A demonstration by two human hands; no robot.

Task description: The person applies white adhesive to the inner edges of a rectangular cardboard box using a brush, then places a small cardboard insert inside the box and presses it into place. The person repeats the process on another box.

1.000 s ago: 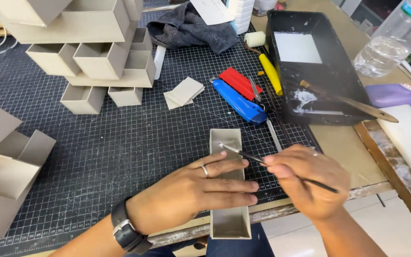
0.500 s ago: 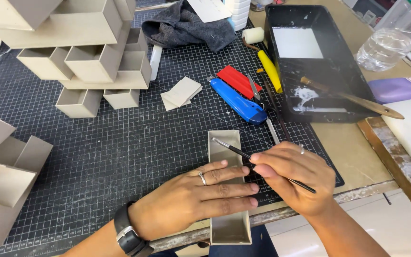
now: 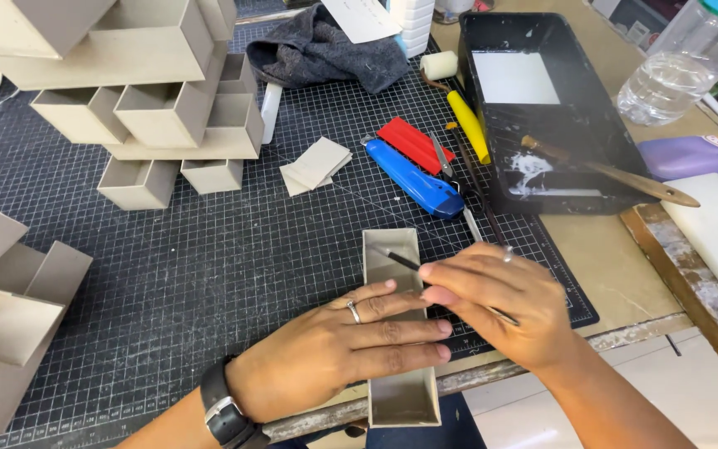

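Right hand [image 3: 496, 308] w/ brush [image 3: 392, 256] slid left; left hand [image 3: 342, 349] flat on box [image 3: 392, 333].

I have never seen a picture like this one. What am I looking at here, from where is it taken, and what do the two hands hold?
The picture comes from a camera worn on a person's head, looking down at that person's own two bare hands over a worktable. No machine is involved.

The left hand, with a ring and a wristwatch, lies flat across a long grey cardboard tray and presses it onto the black gridded cutting mat. The right hand holds a thin dark brush whose tip points into the tray.

Around them lie stacked grey cardboard boxes, small card pieces, a blue utility knife, a red cutter, a black plastic tray with white smears, a wooden-handled brush resting in it, a dark cloth and a water bottle.
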